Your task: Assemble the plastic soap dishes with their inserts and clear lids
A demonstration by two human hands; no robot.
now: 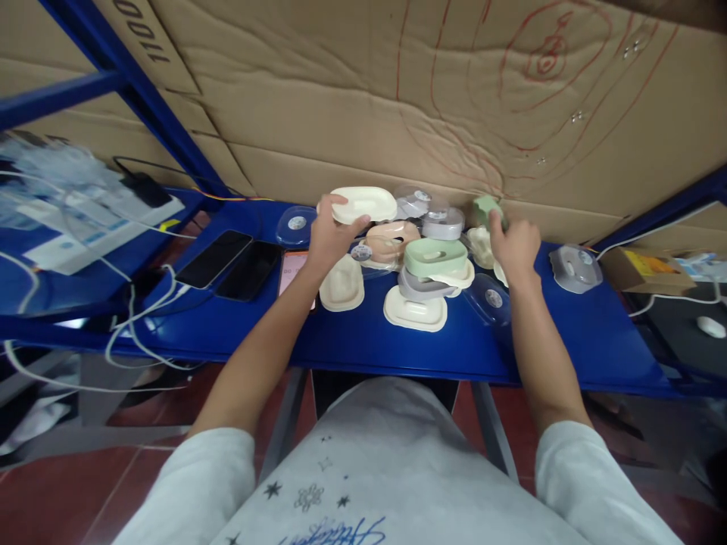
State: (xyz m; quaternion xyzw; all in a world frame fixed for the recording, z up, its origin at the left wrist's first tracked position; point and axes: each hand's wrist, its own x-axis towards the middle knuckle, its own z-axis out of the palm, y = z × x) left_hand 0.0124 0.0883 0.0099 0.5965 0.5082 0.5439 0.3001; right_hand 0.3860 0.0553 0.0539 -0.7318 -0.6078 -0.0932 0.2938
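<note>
My left hand point(335, 235) is closed on the end of a cream soap dish point(366, 204), raised at the back of the pile. My right hand point(516, 244) pinches a green soap dish part point(487, 209), partly hidden behind the fingers. Between the hands lie a peach dish point(391, 238), a green dish point(435, 261) stacked over a grey one point(420, 286), and a cream tray point(416, 312) in front. Another cream tray point(341, 285) rests below my left wrist. A cream piece point(480, 248) sits beside my right hand.
Clear lids point(296, 225) with round labels lie about the blue table point(363, 344). Dark phones point(214, 259) and white cables are at the left. A grey dish with a clear lid point(575, 269) stands at the right. Cardboard point(318, 91) walls the back.
</note>
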